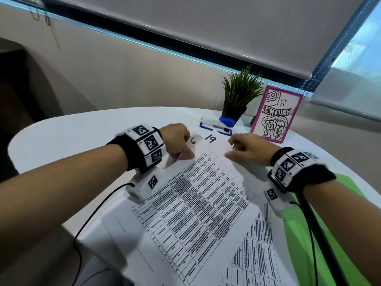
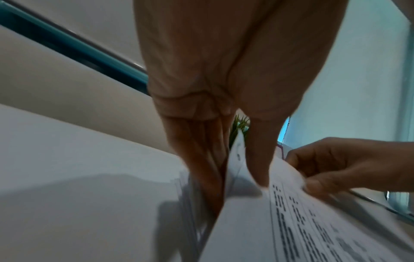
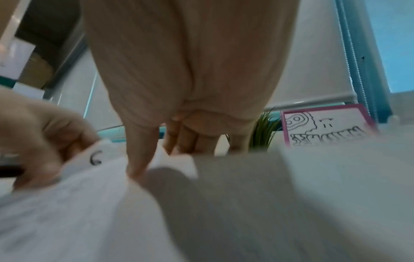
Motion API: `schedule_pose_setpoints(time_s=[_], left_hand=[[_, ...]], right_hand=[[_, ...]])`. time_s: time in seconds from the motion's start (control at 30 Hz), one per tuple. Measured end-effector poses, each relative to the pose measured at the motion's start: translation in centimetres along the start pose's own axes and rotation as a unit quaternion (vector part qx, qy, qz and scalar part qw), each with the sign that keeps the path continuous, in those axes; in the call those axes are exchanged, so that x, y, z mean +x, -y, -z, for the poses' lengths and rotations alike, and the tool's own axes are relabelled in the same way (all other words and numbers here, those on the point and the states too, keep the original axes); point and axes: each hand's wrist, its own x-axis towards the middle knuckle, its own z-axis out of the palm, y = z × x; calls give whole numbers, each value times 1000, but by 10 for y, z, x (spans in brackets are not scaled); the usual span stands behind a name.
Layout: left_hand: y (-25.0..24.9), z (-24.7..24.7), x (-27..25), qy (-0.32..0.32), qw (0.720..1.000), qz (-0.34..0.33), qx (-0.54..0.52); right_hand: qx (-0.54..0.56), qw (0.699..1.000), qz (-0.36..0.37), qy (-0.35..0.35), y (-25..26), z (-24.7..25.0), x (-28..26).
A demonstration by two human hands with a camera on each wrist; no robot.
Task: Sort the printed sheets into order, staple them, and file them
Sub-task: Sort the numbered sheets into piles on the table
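Observation:
Printed sheets with tables lie in a loose stack [image 1: 123, 234] on the white round table [image 1: 61, 137]. The top sheet [image 1: 206, 193] carries a handwritten 19 at its far edge. My left hand [image 1: 188, 149] pinches the lifted far-left corner of a sheet marked 6 [image 1: 194, 140]; in the left wrist view the paper stands between thumb and fingers [image 2: 215, 195]. My right hand [image 1: 233, 149] pinches the far-right corner of the top sheet, thumb on top [image 3: 136, 166]. A blue and white stapler [image 1: 217, 124] lies just beyond both hands.
A potted green plant [image 1: 239, 93] and a pink-framed drawing [image 1: 274, 116] stand behind the stapler. A green folder [image 1: 329, 234] lies under my right forearm at the table's right edge. Another printed sheet [image 1: 257, 244] is fanned out at the near right. Black cables hang from both wrists.

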Motion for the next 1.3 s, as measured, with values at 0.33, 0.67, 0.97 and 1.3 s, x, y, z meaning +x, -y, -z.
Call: schedule_pose_setpoints(time_s=[0.33,0.67,0.97,1.3], left_hand=[[18,2,-8,8,993,25,-118],[17,-11,-7,-14,997,39,-67],[11,-12,-14,-39,997,51,-39],[17,-9,-16,-53,995,57,-66]], right_hand=[[65,997,-21,19,-13,-5,-3],[-145,954,-219,143,-25,-6,-44],[84,989,-111,41,-26,-18,-53],[-78,992,-91,28,-64,48,-62]])
